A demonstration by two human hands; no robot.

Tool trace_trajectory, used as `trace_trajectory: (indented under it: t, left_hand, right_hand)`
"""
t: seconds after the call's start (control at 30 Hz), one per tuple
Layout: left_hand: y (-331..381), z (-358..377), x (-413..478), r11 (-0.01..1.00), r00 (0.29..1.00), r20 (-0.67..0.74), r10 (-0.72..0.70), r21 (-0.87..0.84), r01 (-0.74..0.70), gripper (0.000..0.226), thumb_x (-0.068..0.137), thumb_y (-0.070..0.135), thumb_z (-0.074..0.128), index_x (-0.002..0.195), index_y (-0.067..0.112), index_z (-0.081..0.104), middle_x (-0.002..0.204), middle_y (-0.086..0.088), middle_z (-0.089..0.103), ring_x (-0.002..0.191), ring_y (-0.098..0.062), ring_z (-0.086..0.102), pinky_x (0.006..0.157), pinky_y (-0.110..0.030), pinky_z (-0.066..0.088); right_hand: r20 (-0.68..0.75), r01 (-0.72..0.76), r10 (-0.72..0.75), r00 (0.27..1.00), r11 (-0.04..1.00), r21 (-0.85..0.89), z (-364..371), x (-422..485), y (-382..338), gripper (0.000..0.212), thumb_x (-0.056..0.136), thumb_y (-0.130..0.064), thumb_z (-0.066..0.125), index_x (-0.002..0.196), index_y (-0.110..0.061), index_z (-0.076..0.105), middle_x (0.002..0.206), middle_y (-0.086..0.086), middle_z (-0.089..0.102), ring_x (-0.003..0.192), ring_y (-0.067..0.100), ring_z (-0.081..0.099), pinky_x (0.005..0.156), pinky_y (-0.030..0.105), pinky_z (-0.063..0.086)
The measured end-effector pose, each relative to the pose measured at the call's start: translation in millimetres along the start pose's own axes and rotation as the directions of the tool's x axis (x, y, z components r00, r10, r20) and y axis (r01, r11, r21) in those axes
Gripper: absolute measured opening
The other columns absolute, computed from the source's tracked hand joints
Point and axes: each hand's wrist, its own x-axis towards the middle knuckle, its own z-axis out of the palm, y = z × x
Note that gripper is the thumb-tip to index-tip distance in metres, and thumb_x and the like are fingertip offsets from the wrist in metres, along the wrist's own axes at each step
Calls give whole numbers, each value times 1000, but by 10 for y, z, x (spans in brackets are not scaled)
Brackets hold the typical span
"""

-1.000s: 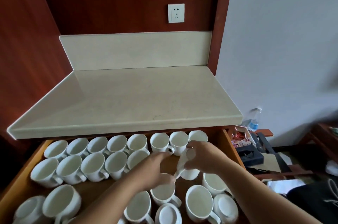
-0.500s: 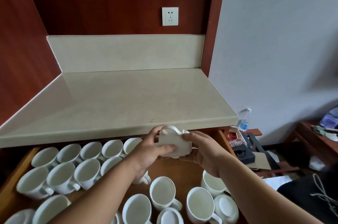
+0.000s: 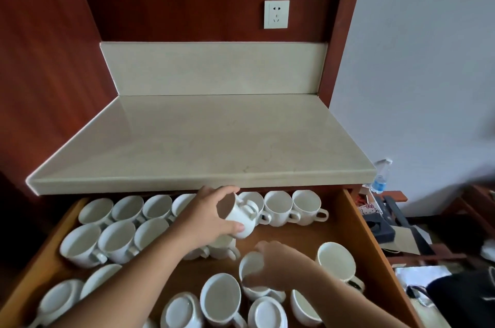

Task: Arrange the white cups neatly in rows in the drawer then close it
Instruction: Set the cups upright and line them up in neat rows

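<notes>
The wooden drawer [image 3: 356,236] stands pulled out under the countertop, full of white cups. My left hand [image 3: 209,216] grips a white cup [image 3: 239,217], tilted with its handle up, above the drawer's middle. My right hand [image 3: 278,266] reaches down and curls round another upright cup [image 3: 250,271] lower in the drawer. A back row of cups [image 3: 278,207] stands upright with handles to the right. A second row [image 3: 115,239] fills the left side. Loose cups [image 3: 221,298], some upside down, lie near the front.
A beige countertop [image 3: 214,140] overhangs the drawer's back edge. A wall socket [image 3: 276,14] sits above it. To the right of the drawer are a water bottle [image 3: 380,180], dark bags and clutter on the floor [image 3: 401,234].
Both hands held one cup up by the countertop edge. Now my left hand alone holds it, lower over the drawer, and my right hand has dropped to another cup.
</notes>
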Motion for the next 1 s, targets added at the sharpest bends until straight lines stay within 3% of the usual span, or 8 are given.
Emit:
trace_trajectory:
  t: [0.17,0.43,0.6,0.67,0.7,0.77,0.87,1.0]
  left_hand:
    - [-46,-7,-66,995,1000,-17,-11,100,13,85,67,49,87,140,57,44,132,18,39,120,-5,44,91,-25,37]
    - [-84,13,-41,989,999,34,14,144,-19,88,66,50,87,142,57,43,128,20,38,119,-4,45,93,-24,38]
    - [-60,68,18,978,995,77,66,195,-80,87,68,50,84,144,55,41,127,22,37,121,-3,44,99,-22,40]
    - [-14,113,39,969,991,98,88,223,-108,90,70,48,83,148,52,38,131,21,38,124,-5,44,101,-25,42]
    - [4,142,52,963,989,109,96,242,-120,93,70,48,83,150,49,35,134,20,38,126,-7,44,101,-27,43]
    - [38,216,85,950,987,124,100,283,-132,101,70,48,83,154,43,27,145,17,36,133,-10,41,103,-30,43]
    - [65,359,141,929,983,160,95,341,-145,102,75,45,82,157,34,21,157,15,26,142,-13,33,107,-34,41]
    - [85,567,210,877,965,225,132,427,-220,85,81,38,76,153,28,31,155,12,29,141,-15,32,107,-33,41]
  right_hand:
    - [-38,-49,46,998,996,-72,155,11,-106,90,68,-63,78,136,-16,42,130,6,54,123,25,55,97,36,46]
    - [-88,-65,57,994,994,-92,21,-81,-108,63,72,-47,72,123,-17,51,118,3,58,110,21,59,82,29,48]
    - [-122,101,-174,977,885,-455,-290,-61,90,28,69,-41,77,81,-23,60,79,-6,58,66,7,56,53,17,42]
    - [23,35,-28,999,909,-416,-432,-10,145,30,60,-18,87,73,-22,60,70,-7,56,54,10,53,44,19,42]
    - [-66,52,-98,993,866,-498,-482,19,199,30,63,-6,86,75,-19,63,74,-4,58,58,13,58,46,21,45]
    - [-59,-12,-22,998,849,-528,-630,-89,171,29,82,8,72,103,-11,65,100,7,61,80,25,64,59,30,47]
    - [-207,-95,-1,978,887,-452,-779,-91,204,47,94,9,58,136,-11,50,109,11,42,90,27,46,74,34,34]
    - [-172,-141,109,979,972,-189,-756,-118,253,49,96,6,55,139,-15,47,101,7,34,90,27,42,54,29,27]
